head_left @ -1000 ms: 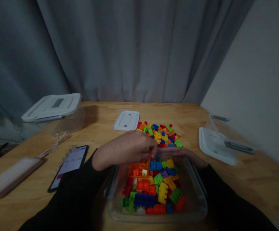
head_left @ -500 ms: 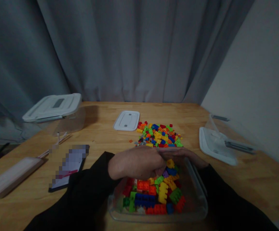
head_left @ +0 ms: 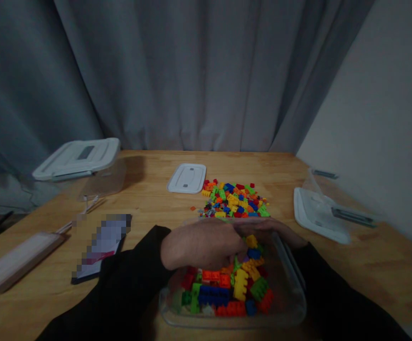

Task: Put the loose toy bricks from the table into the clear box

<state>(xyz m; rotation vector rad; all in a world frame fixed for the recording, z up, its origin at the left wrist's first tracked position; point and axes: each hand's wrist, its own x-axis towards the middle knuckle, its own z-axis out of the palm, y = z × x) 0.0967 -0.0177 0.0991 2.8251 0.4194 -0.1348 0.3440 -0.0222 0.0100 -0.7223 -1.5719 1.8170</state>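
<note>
Left hand [head_left: 206, 244] down in the box [head_left: 232, 323], fingers curled among bricks [head_left: 240, 284]; unclear if its grip has one. Long blue brick [head_left: 213, 295] sits at its 6 o'clock, axis 9-to-3, left hand nearer. Right hand [head_left: 280, 229] at box's 1 o'clock rim, grip hidden.

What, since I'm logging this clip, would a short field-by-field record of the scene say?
left hand: over bricks in tub; grip unclear
right hand: at tub's far rim
tub: clear, lidless, partly filled
pile: more bricks, on table beyond tub
lid: white, flat, left of pile
phone: left of tub
</note>
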